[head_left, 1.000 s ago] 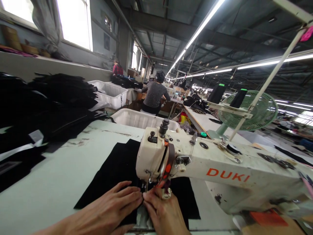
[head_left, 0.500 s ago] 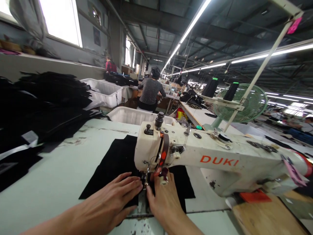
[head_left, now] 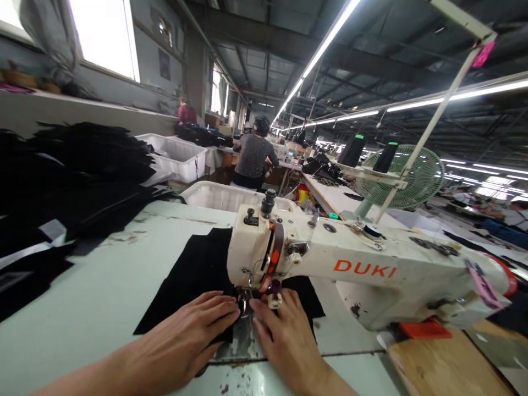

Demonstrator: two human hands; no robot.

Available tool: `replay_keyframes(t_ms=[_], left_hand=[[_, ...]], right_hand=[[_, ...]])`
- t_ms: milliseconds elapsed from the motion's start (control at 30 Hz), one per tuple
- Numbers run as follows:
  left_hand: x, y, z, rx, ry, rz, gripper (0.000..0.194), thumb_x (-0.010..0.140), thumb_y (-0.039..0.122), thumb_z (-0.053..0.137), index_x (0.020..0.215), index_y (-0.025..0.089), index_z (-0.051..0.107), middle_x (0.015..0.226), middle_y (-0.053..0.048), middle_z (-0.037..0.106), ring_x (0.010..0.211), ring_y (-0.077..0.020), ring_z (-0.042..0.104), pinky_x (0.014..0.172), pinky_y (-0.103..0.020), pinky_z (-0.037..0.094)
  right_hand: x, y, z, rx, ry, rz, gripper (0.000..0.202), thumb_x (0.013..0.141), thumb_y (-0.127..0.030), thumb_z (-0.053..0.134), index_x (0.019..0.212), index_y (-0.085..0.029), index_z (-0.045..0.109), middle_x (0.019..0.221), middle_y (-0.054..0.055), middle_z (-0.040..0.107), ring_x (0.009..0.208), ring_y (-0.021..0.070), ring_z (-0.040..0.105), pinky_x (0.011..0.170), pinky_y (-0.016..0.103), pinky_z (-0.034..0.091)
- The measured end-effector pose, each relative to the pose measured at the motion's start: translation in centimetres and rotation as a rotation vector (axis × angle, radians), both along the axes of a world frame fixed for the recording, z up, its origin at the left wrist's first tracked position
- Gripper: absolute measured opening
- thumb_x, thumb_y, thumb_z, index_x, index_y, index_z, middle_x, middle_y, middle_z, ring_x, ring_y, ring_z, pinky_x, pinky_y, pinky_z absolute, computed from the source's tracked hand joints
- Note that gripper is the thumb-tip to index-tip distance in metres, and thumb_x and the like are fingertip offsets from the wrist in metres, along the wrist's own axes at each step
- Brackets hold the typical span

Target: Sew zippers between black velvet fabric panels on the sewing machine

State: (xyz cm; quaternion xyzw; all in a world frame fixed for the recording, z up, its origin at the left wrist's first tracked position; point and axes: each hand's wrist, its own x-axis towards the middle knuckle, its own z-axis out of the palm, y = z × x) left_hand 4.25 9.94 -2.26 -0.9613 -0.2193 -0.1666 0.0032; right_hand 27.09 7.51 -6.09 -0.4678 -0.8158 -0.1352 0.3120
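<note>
**A:** From the head view, where does the black fabric [head_left: 193,275] lie?

**B:** Flat on the table [head_left: 94,297], running under the head of the sewing machine [head_left: 350,269]. Your left hand [head_left: 193,333] lies palm down on it, fingers spread and flat, tips just beside the presser foot [head_left: 244,300]. Your right hand [head_left: 284,335] rests on the near edge to the right of the foot, fingers loosely open, clamped on nothing.

**A:** How do you judge it handles?

**B:** Soft, thin and light, I'd say; it lies limp and would bunch if you pinch it. Flat palms either side of the foot suit it better than a pinching grip, fingertips kept clear of the needle.

**A:** Anything else close by?

**B:** A stack of black pieces [head_left: 78,170] at your left, well apart, and a white bin [head_left: 223,198] behind the machine.
</note>
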Motion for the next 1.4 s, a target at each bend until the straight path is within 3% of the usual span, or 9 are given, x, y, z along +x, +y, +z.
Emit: replay_keyframes(t_ms=[100,200,367,500,767,867,1000,1267,1400], left_hand=[[0.2,0.2,-0.3,-0.003,0.004,0.015,0.048,0.079,0.007,0.054,0.126,0.016,0.063,0.126,-0.011,0.07,0.116,-0.0257,0.066,0.107,-0.036,0.049],[0.1,0.5,-1.0,-0.018,0.036,0.024,0.053,0.077,0.006,0.055,0.128,0.017,0.064,0.13,-0.009,0.067,0.12,-0.0262,0.064,0.106,-0.037,0.048],[-0.7,0.9,-2.5,-0.108,-0.095,0.133,0.034,0.1,0.028,0.048,0.128,0.022,0.068,0.127,-0.005,0.07,0.114,-0.0205,0.068,0.103,-0.03,0.049],[-1.4,1.4,-3.5,-0.255,-0.139,0.179,0.036,0.104,0.035,0.046,0.134,0.028,0.064,0.132,-0.001,0.067,0.118,-0.0192,0.065,0.103,-0.029,0.049],[-0.9,1.1,-1.9,-0.043,0.114,-0.008,0.048,0.089,0.009,0.052,0.135,0.02,0.062,0.136,-0.004,0.064,0.126,-0.0217,0.06,0.111,-0.031,0.041],[-0.9,1.1,-2.4,-0.01,0.167,-0.019,0.063,0.08,0.003,0.051,0.141,0.019,0.056,0.144,-0.005,0.056,0.131,-0.0233,0.055,0.112,-0.034,0.04],[-1.1,1.6,-3.0,-0.025,0.164,-0.007,0.068,0.08,0.002,0.05,0.145,0.021,0.051,0.148,-0.004,0.051,0.134,-0.0218,0.051,0.113,-0.033,0.039],[-0.3,1.9,-1.2,0.01,0.085,-0.004,0.055,0.081,0.006,0.053,0.134,0.016,0.061,0.138,-0.009,0.062,0.127,-0.0242,0.059,0.113,-0.031,0.04],[-0.6,1.7,-2.0,0.012,0.01,-0.006,0.065,0.078,0.003,0.054,0.14,0.021,0.056,0.142,-0.005,0.059,0.128,-0.0238,0.057,0.114,-0.032,0.037]], right_hand=[[-0.5,-0.1,-0.5,0.036,0.018,0.111,0.03,0.086,-0.011,0.068,0.112,-0.025,0.066,0.1,0.003,0.072,0.092,0.0264,0.065,0.086,0.042,0.054],[-1.1,0.8,-1.2,0.037,0.038,0.122,0.024,0.083,-0.01,0.072,0.103,-0.023,0.068,0.096,0.001,0.074,0.09,0.0248,0.067,0.085,0.039,0.054],[-1.2,1.4,-1.2,-0.007,0.009,0.13,0.012,0.085,-0.012,0.072,0.093,-0.02,0.068,0.092,0.002,0.074,0.088,0.0233,0.068,0.084,0.037,0.054],[-1.2,1.4,-1.1,-0.033,0.021,0.11,0.008,0.086,-0.012,0.069,0.089,-0.02,0.068,0.091,0.001,0.075,0.088,0.0224,0.068,0.083,0.037,0.054],[-1.3,1.4,-1.9,-0.042,0.046,0.087,0.009,0.086,-0.014,0.068,0.09,-0.022,0.069,0.092,0.001,0.075,0.087,0.0216,0.067,0.082,0.036,0.053],[-1.1,1.5,-2.0,-0.036,0.044,0.087,0.014,0.084,-0.014,0.072,0.094,-0.023,0.069,0.094,-0.001,0.075,0.087,0.0216,0.067,0.081,0.035,0.054],[-0.6,1.7,-1.7,-0.021,0.05,0.126,0.017,0.083,-0.015,0.073,0.097,-0.024,0.069,0.094,-0.001,0.075,0.09,0.021,0.068,0.085,0.033,0.054],[-0.3,2.0,-1.6,0.013,0.057,0.14,0.019,0.085,-0.013,0.069,0.101,-0.023,0.069,0.097,0.001,0.075,0.092,0.024,0.069,0.087,0.036,0.056],[-0.4,2.0,-1.4,0.006,0.061,0.125,0.018,0.084,-0.013,0.071,0.099,-0.023,0.07,0.096,0.002,0.075,0.092,0.0249,0.069,0.087,0.036,0.057]])
